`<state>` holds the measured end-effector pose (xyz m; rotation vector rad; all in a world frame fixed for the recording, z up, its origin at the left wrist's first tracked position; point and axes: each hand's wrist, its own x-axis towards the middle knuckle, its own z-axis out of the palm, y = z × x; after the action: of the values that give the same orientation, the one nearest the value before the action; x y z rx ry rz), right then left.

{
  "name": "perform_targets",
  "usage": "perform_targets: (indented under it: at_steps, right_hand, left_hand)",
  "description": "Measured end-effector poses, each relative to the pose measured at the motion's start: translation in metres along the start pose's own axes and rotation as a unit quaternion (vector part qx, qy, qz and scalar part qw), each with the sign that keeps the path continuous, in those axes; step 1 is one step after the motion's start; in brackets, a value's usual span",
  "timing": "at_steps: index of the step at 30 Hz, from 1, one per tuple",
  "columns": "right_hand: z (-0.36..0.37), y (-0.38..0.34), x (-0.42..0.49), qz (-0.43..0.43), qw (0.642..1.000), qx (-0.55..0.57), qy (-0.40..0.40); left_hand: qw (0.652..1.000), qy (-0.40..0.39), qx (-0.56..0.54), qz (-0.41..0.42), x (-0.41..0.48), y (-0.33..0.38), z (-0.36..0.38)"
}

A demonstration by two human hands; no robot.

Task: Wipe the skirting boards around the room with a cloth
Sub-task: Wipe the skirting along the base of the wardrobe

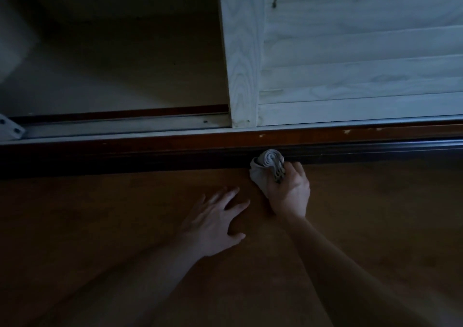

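Note:
A dark brown skirting board (pixel 150 158) runs across the view at the foot of a wardrobe. My right hand (pixel 289 191) grips a bunched grey cloth (pixel 266 162) and presses its top against the dark face of the board, just right of centre. My left hand (pixel 215 222) lies flat on the wooden floor with its fingers spread, a little left of and nearer than the right hand, holding nothing.
Above the board, a white louvred sliding door (pixel 350 63) covers the right half; the left half stands open onto a dim interior (pixel 112 63). A metal door track (pixel 120 123) with a white bracket (pixel 10 127) runs along the opening. Brown wooden floor (pixel 100 226) fills the foreground.

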<state>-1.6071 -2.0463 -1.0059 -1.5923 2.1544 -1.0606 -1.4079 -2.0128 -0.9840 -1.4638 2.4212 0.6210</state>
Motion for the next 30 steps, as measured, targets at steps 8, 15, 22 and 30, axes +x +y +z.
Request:
perform_targets:
  at_steps: [8, 15, 22, 30]
  right_hand:
    - [-0.008, -0.008, 0.001, -0.039, 0.999, 0.035, -0.006]
    - [-0.001, -0.018, -0.005, -0.015, 0.999, 0.047, 0.005]
    - [-0.021, 0.007, 0.005, -0.015, 0.999, 0.035, 0.030]
    - [-0.028, 0.018, 0.009, 0.024, 0.999, 0.007, 0.031]
  left_hand:
    - [1.000, 0.017, 0.004, -0.010, 0.000, 0.004, 0.008]
    - [0.998, 0.041, 0.036, -0.020, -0.003, 0.008, 0.012]
    - [0.996, 0.063, 0.065, -0.026, -0.006, 0.017, 0.017]
    - [0.990, 0.067, 0.125, -0.021, -0.004, 0.016, 0.029]
